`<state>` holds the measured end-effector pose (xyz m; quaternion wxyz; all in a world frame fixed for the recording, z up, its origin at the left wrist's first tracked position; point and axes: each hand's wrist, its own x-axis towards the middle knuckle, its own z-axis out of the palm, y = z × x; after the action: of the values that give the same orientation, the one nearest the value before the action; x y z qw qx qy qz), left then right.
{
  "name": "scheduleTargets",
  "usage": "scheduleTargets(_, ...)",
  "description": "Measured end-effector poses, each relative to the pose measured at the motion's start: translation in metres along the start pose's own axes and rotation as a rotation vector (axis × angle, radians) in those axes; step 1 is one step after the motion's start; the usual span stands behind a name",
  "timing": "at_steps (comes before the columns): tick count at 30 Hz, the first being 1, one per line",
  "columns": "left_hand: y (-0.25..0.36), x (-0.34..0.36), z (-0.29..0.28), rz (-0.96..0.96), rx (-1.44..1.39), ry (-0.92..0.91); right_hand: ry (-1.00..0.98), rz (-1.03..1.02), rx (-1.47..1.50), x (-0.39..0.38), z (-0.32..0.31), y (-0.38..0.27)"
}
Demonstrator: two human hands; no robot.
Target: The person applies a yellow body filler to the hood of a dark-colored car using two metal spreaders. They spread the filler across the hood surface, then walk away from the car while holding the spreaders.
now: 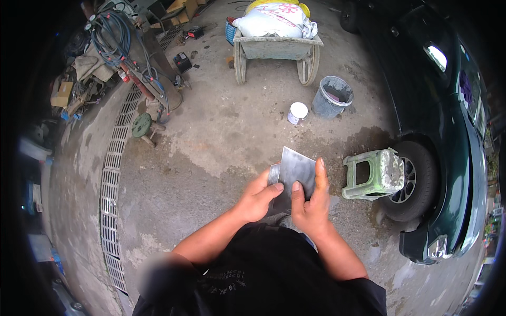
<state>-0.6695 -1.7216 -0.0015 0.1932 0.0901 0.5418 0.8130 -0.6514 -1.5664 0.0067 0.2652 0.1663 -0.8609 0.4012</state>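
In front of my body, my right hand [312, 203] grips a flat, dark-grey rectangular sheet [296, 169] that looks like sandpaper. Its thumb presses the near face, and a finger stands up along the right edge. My left hand [258, 197] is closed on a smaller grey piece [274, 173] with a paler, ridged-looking surface, thumb on top. This piece lies against the left edge of the sheet and is partly covered by it. Whether the two pieces are joined I cannot tell. The fingers behind both are hidden.
A green plastic stool [387, 171] lies on its side by the dark car's wheel [414, 181]. Ahead stand a white tub [298, 112], a grey bucket [332, 97] and a loaded cart [276, 48]. Left are a small round stool [142, 125], coiled hoses [110, 39] and a floor grating [109, 205].
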Motion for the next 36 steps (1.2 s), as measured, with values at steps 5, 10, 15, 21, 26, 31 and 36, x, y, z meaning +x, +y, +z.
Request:
scheduleTargets(5, -0.001, 0.0, -0.003, 0.0, 0.238, 0.009, 0.045, -0.09, 0.018, 0.01, 0.005, 0.001)
scheduleTargets(10, 0.02, 0.0, 0.001, -0.123, 0.39, -0.051, -0.027, -0.238, 0.057, 0.018, -0.001, 0.014)
scheduleTargets(15, 0.02, -0.001, 0.003, -0.127, 0.181, -0.061, -0.077, -0.255, 0.051, 0.036, -0.01, 0.005)
scheduleTargets(21, 0.026, -0.001, 0.006, -0.074, 0.241, 0.014, -0.014, -0.129, 0.036, 0.03, -0.007, 0.009)
scheduleTargets(26, 0.034, 0.002, -0.006, -0.246, 0.418, -0.114, -0.162, -0.091, 0.058, 0.032, -0.003, 0.007)
scheduleTargets(31, 0.024, -0.002, -0.007, -0.296, 0.322, -0.127, -0.18, -0.161, 0.095, 0.041, -0.008, 0.004)
scheduleTargets(36, 0.024, -0.004, -0.009, -0.344, 0.028, -0.059, -0.069, -0.109, 0.07, 0.032, -0.007, 0.008)
